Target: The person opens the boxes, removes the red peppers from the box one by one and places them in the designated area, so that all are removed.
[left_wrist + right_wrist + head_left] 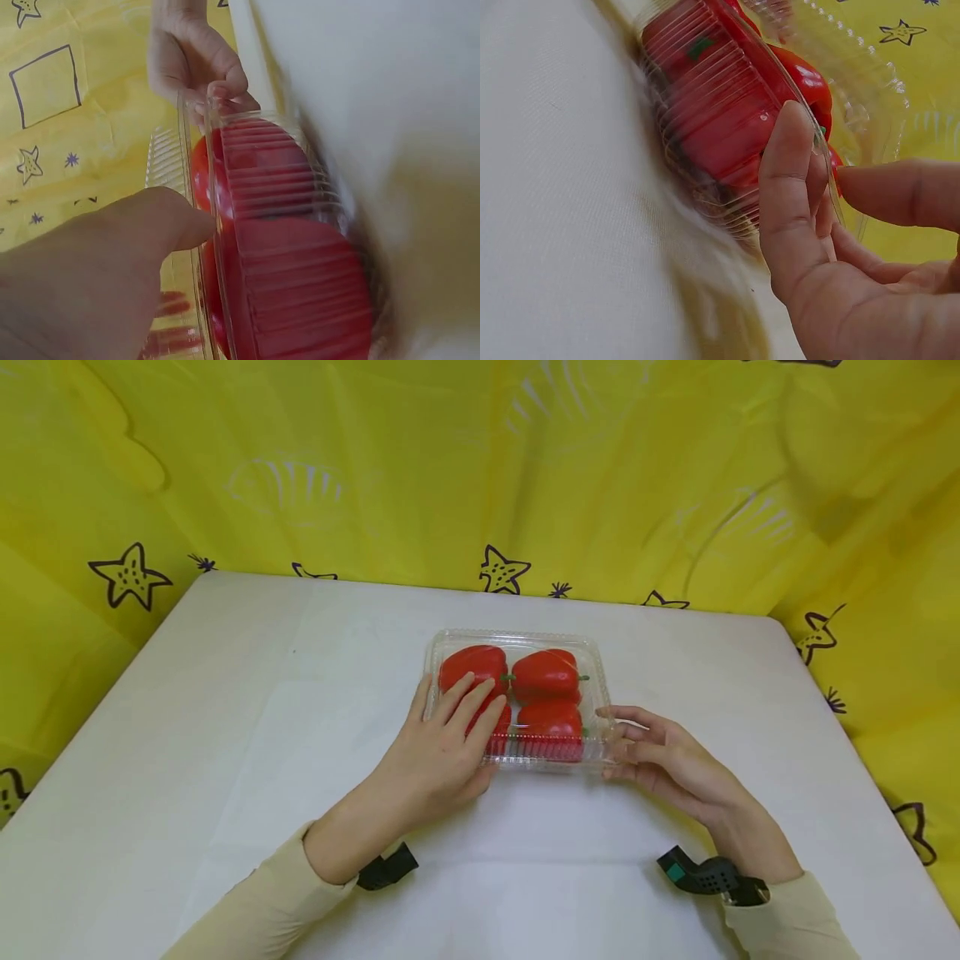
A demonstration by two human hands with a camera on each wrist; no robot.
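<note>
A clear plastic container (592,668) with several red bell peppers (546,675) inside sits on the white table. Across the left part of its lid lies my left hand (435,760), fingers spread and fairly straight. The left thumb touches the front rim, as the left wrist view shows, with peppers (300,285) behind the ribbed wall. At the container's right edge, my right hand (678,768) pinches the rim between thumb and fingers. In the right wrist view, the right hand (855,292) has the clear rim between its digits. My left fingers partly cover the left peppers.
The white table (225,718) extends around the container on all sides. A yellow curtain (405,468) with starfish and shell drawings hangs behind it and along both sides. Black straps (708,875) are on both wrists, near the beige sleeves (262,893).
</note>
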